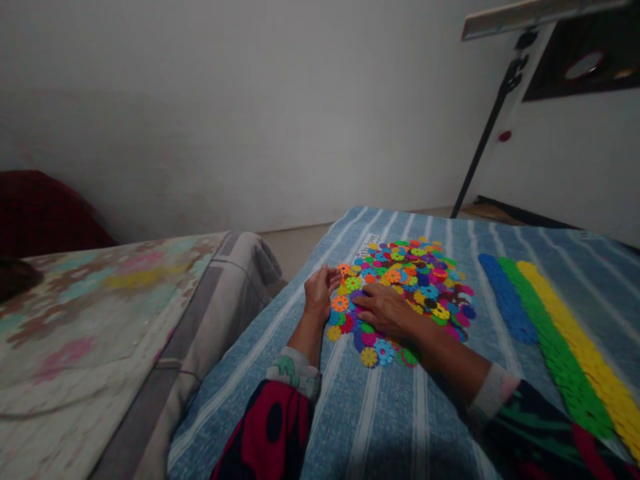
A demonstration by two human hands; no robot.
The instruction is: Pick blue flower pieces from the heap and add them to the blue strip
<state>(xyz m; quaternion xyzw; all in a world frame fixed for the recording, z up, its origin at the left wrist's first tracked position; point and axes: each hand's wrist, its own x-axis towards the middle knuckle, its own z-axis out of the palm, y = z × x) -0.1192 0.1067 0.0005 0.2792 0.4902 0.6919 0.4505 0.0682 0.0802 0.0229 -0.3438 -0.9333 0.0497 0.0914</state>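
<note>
A heap of small, flower-shaped plastic discs (420, 273) in many colours lies spread on a blue striped cloth (280, 373). At the heap's left edge is my left hand (320, 291), its fingers curled in together beside an orange disc (341, 304). Whatever it may hold is too small to make out. My right hand (387, 310) reaches over the heap from the right, palm down. Its fingers are stretched out and apart, touching discs near a purple one (357, 295).
On the right, rows of linked discs lie side by side: blue (507, 300), green (560, 353) and yellow (575, 340). A second surface with a floral cloth (100, 320) stands to the left, across a gap. A dark pole (485, 140) rises behind, near the white wall (250, 120).
</note>
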